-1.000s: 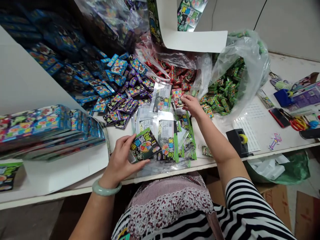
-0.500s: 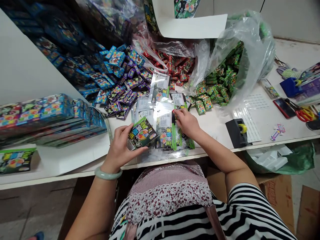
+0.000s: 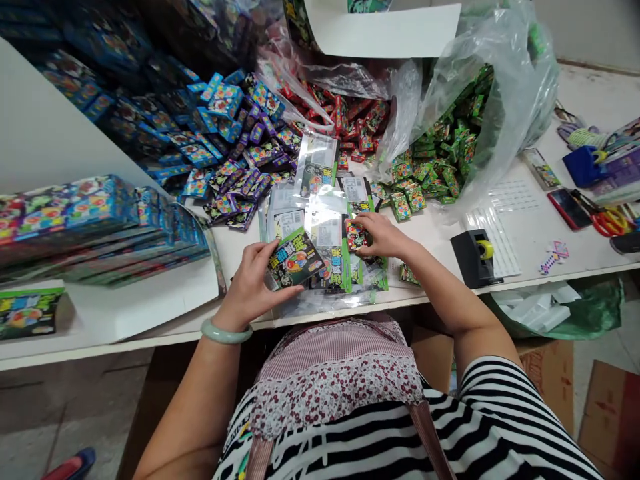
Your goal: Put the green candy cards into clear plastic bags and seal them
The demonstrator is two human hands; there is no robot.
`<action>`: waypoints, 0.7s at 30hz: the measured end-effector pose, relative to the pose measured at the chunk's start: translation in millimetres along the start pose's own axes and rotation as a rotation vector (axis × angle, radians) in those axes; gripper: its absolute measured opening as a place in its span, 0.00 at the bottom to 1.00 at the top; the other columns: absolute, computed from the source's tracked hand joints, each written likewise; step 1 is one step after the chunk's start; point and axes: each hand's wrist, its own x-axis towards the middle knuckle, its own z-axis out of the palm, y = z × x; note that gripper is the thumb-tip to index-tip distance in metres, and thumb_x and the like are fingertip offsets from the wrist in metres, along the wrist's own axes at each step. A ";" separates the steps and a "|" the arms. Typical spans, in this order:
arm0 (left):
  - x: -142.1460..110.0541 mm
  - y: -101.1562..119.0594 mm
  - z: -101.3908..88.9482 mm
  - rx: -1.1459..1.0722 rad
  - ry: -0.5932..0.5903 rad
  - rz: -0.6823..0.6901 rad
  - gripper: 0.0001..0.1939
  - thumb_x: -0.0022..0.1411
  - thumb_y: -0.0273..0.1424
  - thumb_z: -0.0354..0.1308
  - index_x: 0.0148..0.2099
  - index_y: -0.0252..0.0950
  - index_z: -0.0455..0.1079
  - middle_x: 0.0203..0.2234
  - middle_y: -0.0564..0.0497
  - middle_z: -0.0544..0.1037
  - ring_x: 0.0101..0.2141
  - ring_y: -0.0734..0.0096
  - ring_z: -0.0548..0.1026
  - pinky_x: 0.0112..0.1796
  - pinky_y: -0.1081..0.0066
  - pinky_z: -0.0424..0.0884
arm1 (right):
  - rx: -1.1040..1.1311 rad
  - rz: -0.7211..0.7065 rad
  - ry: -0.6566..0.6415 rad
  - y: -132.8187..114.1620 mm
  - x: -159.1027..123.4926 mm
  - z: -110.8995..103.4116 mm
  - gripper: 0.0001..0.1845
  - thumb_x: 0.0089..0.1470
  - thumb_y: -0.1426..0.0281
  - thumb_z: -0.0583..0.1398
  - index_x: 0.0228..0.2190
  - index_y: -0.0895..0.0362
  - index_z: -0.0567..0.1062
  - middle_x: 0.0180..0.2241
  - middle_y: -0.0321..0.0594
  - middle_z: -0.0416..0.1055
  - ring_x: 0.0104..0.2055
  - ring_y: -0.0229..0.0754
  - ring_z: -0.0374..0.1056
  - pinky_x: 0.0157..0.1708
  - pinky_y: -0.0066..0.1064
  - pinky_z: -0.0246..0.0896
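My left hand (image 3: 249, 279) grips a black printed pouch (image 3: 296, 259) with a green edge, thumb along its lower side and fingers on its left end. Between the fingers and thumb of my right hand (image 3: 384, 237) is a small red candy packet (image 3: 356, 237), its colourful printed face showing. Beneath both hands lies a spread of flat clear-backed pouches (image 3: 324, 230) with black and green printed panels, overlapping one another. Close to my right forearm, a small green packet (image 3: 409, 274) rests near the table edge, partly covered by the arm.
Blue packets (image 3: 225, 100), purple packets (image 3: 249, 181), red packets (image 3: 367, 127) and green packets (image 3: 445, 163) are heaped at the back. A clear plastic bag (image 3: 525, 87) surrounds the green ones. Printed boxes (image 3: 90, 213) stand left. A tape dispenser (image 3: 473, 260), phone (image 3: 569, 209) and scissors (image 3: 613, 222) lie right.
The red packet in my right hand now shows its face, where only a small red bit showed before. My left hand has shifted slightly right with the pouch. The view has tilted a little.
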 end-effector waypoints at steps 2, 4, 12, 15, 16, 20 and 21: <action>1.6 1.6 2.2 0.012 -0.011 -0.016 0.49 0.51 0.52 0.68 0.69 0.42 0.53 0.53 0.42 0.63 0.55 0.47 0.68 0.58 0.45 0.68 | 0.018 -0.028 0.167 -13.3 -6.6 -2.7 0.39 0.44 0.66 0.67 0.59 0.56 0.66 0.57 0.54 0.65 0.61 0.60 0.60 0.60 0.55 0.55; 3.2 2.6 3.3 0.014 -0.022 -0.011 0.49 0.50 0.51 0.69 0.69 0.43 0.53 0.54 0.43 0.63 0.55 0.47 0.68 0.58 0.46 0.68 | 0.045 -0.083 0.304 -30.3 -13.3 -11.7 0.40 0.47 0.62 0.66 0.61 0.53 0.64 0.58 0.52 0.64 0.61 0.59 0.59 0.61 0.55 0.54; 8.8 8.6 9.1 0.000 -0.044 0.106 0.50 0.51 0.52 0.68 0.69 0.40 0.53 0.54 0.40 0.64 0.54 0.47 0.68 0.55 0.47 0.70 | -0.104 -0.289 0.067 -81.2 -20.2 -34.4 0.39 0.51 0.60 0.67 0.61 0.52 0.63 0.59 0.51 0.62 0.61 0.63 0.57 0.61 0.59 0.54; 6.6 11.4 10.8 -0.007 -0.068 0.113 0.50 0.51 0.52 0.68 0.69 0.40 0.53 0.54 0.39 0.64 0.55 0.46 0.68 0.56 0.46 0.69 | -0.087 -0.339 -0.029 -81.2 -19.0 -30.0 0.38 0.51 0.59 0.68 0.61 0.52 0.63 0.58 0.51 0.63 0.59 0.62 0.59 0.60 0.58 0.57; 5.7 12.2 11.2 -0.024 -0.083 0.118 0.50 0.51 0.52 0.68 0.69 0.40 0.53 0.55 0.39 0.64 0.55 0.46 0.68 0.56 0.46 0.69 | -0.057 -0.360 -0.046 -80.3 -18.0 -27.7 0.38 0.51 0.58 0.67 0.61 0.51 0.63 0.58 0.51 0.64 0.59 0.61 0.59 0.60 0.57 0.57; 2.6 13.6 11.6 -0.059 -0.093 0.111 0.50 0.52 0.52 0.68 0.69 0.40 0.52 0.55 0.39 0.63 0.56 0.47 0.67 0.57 0.47 0.69 | 0.102 -0.360 -0.005 -77.3 -14.3 -14.9 0.44 0.49 0.48 0.67 0.61 0.50 0.61 0.61 0.51 0.60 0.64 0.58 0.56 0.63 0.55 0.55; 1.9 13.6 11.5 -0.051 -0.079 0.099 0.50 0.52 0.52 0.68 0.69 0.40 0.51 0.54 0.40 0.63 0.55 0.47 0.67 0.56 0.47 0.69 | 0.124 -0.326 0.046 -77.7 -14.3 -11.1 0.44 0.48 0.45 0.66 0.60 0.50 0.63 0.61 0.51 0.59 0.65 0.59 0.55 0.64 0.55 0.54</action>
